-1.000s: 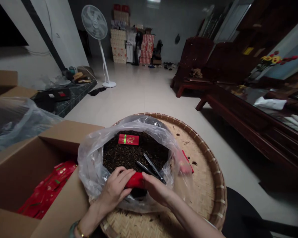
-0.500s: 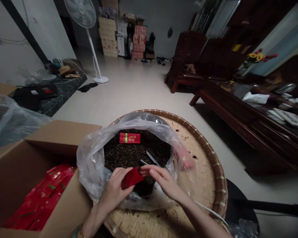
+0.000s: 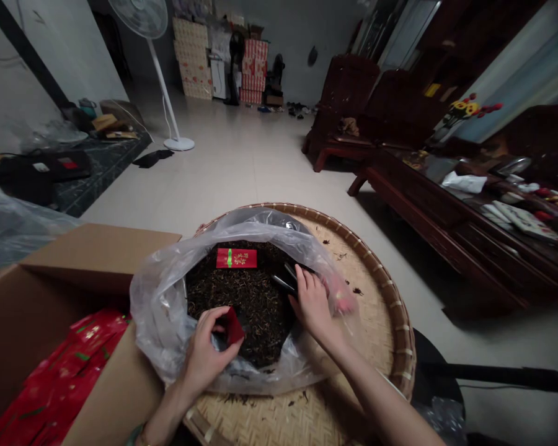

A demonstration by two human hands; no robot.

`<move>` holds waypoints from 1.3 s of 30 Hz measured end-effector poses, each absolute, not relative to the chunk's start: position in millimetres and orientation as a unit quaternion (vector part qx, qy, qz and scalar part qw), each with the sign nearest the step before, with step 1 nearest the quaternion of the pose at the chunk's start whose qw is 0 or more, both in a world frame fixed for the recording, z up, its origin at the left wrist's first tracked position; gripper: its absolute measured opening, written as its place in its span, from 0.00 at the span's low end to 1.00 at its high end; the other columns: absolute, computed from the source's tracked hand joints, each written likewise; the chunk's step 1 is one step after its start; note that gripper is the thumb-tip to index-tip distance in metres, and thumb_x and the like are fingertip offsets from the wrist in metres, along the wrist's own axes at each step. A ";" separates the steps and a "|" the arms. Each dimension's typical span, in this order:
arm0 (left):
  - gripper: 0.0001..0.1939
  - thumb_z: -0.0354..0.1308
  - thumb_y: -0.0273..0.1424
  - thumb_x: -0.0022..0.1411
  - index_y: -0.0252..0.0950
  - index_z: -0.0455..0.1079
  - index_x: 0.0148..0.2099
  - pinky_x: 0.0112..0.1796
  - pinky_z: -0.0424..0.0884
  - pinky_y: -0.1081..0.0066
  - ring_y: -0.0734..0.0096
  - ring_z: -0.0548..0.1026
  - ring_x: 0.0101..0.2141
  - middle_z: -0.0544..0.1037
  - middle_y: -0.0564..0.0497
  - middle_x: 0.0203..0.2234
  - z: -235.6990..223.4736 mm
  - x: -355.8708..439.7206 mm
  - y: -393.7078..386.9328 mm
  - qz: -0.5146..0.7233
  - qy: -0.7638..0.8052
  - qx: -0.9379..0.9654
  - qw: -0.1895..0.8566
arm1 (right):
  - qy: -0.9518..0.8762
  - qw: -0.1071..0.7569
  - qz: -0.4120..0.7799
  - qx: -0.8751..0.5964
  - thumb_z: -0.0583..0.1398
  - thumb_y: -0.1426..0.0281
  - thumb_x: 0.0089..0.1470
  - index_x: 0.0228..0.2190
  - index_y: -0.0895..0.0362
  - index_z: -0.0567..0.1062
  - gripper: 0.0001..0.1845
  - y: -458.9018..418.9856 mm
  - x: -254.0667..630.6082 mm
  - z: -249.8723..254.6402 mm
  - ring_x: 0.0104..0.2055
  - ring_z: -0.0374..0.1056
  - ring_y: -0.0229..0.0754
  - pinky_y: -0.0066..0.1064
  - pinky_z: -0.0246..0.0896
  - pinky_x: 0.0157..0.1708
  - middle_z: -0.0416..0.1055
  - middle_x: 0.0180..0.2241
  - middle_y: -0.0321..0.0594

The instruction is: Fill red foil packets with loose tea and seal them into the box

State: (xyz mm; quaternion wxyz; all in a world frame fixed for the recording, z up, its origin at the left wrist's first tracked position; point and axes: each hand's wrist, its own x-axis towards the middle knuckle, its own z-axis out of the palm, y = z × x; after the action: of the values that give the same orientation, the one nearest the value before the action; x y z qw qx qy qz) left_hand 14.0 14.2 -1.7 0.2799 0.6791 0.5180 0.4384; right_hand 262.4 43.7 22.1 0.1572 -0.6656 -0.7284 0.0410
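My left hand (image 3: 207,347) pinches a small red packet (image 3: 235,326) over the near-left part of the dark loose tea leaves (image 3: 242,294). The packet's mouth looks spread apart; its inside is hard to see. To the right, my right hand (image 3: 312,303) closes around a silvery two-armed tool, like metal tongs (image 3: 284,284), whose ends stick out left of the fingers. The tea fills a clear plastic bag (image 3: 155,310) with its rim rolled wide. A flat red packet (image 3: 237,258) with gold characters and a green mark lies on the tea's far side.
The bag sits on a round woven bamboo tray (image 3: 376,297) with scattered leaf bits. At left, an open cardboard box (image 3: 102,248) holds many red packets (image 3: 69,365). Beyond are a white standing fan (image 3: 162,80), a dark wooden table (image 3: 428,217) and stacked cartons (image 3: 193,62).
My right hand has left the small red packet and moved up and right onto the metal tongs. My left hand has kept the packet, shifting slightly left and turning it more upright.
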 end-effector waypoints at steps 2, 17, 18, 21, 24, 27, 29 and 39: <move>0.20 0.61 0.30 0.51 0.37 0.65 0.47 0.32 0.76 0.69 0.66 0.75 0.36 0.72 0.47 0.40 -2.1 14.3 14.4 0.434 0.518 0.683 0.277 | -0.768 0.177 0.051 -0.613 0.53 0.79 0.50 0.61 0.61 0.52 0.37 46.2 253.4 21.8 0.60 0.52 0.54 0.51 0.53 0.56 0.56 0.58 0.58; 0.21 0.61 0.32 0.52 0.37 0.64 0.48 0.30 0.76 0.69 0.68 0.75 0.31 0.72 0.48 0.39 -5.0 12.8 12.5 0.421 0.535 0.687 0.257 | -0.868 -0.001 0.074 -0.492 0.52 0.76 0.57 0.48 0.57 0.66 0.17 71.6 172.2 31.8 0.45 0.61 0.49 0.38 0.64 0.39 0.65 0.42 0.50; 0.21 0.61 0.32 0.52 0.37 0.64 0.49 0.30 0.76 0.69 0.68 0.76 0.31 0.72 0.48 0.39 -4.7 13.1 12.4 0.418 0.535 0.688 0.256 | -0.869 -0.001 0.079 -0.488 0.52 0.76 0.57 0.48 0.56 0.66 0.17 71.4 172.1 31.7 0.45 0.61 0.49 0.37 0.64 0.38 0.65 0.43 0.49; 0.22 0.61 0.32 0.51 0.37 0.64 0.49 0.30 0.76 0.68 0.68 0.76 0.31 0.72 0.48 0.38 -3.9 13.4 12.1 0.412 0.532 0.695 0.253 | -0.872 -0.006 0.097 -0.480 0.55 0.76 0.55 0.44 0.55 0.68 0.14 71.0 173.1 30.9 0.44 0.61 0.48 0.33 0.64 0.35 0.64 0.42 0.47; 0.24 0.61 0.33 0.51 0.37 0.62 0.51 0.32 0.77 0.67 0.67 0.76 0.33 0.72 0.47 0.40 -3.5 12.8 11.2 0.417 0.532 0.694 0.249 | -0.867 0.021 0.132 -0.479 0.58 0.77 0.50 0.41 0.55 0.68 0.14 70.2 177.4 29.2 0.44 0.60 0.46 0.31 0.62 0.34 0.63 0.42 0.44; 0.29 0.60 0.34 0.53 0.37 0.57 0.56 0.35 0.77 0.66 0.62 0.76 0.41 0.72 0.44 0.44 -3.6 11.5 10.0 0.423 0.534 0.690 0.245 | -0.837 0.114 0.218 -0.489 0.59 0.78 0.46 0.37 0.56 0.68 0.14 69.1 185.8 24.9 0.39 0.61 0.41 0.29 0.59 0.36 0.63 0.38 0.40; 0.35 0.59 0.34 0.54 0.39 0.51 0.61 0.37 0.77 0.65 0.63 0.75 0.41 0.71 0.45 0.44 -4.4 10.3 9.4 0.421 0.536 0.688 0.249 | -0.784 0.214 0.295 -0.502 0.59 0.79 0.42 0.33 0.56 0.68 0.13 68.3 192.1 20.4 0.36 0.61 0.38 0.28 0.57 0.36 0.63 0.35 0.36; 0.29 0.55 0.33 0.61 0.42 0.52 0.62 0.35 0.76 0.68 0.66 0.75 0.38 0.68 0.46 0.42 5.3 5.9 12.6 0.367 0.460 0.797 0.135 | -0.103 0.428 0.809 -0.390 0.59 0.72 0.42 0.35 0.59 0.72 0.13 47.3 205.3 18.0 0.25 0.64 0.33 0.24 0.58 0.26 0.70 0.25 0.33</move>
State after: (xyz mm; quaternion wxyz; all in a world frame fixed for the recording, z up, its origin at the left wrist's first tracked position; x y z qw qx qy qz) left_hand 5.9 12.6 5.3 0.1352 0.7973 0.4597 0.3669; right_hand 205.3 47.3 18.0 0.4281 -0.3896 -0.1030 0.8089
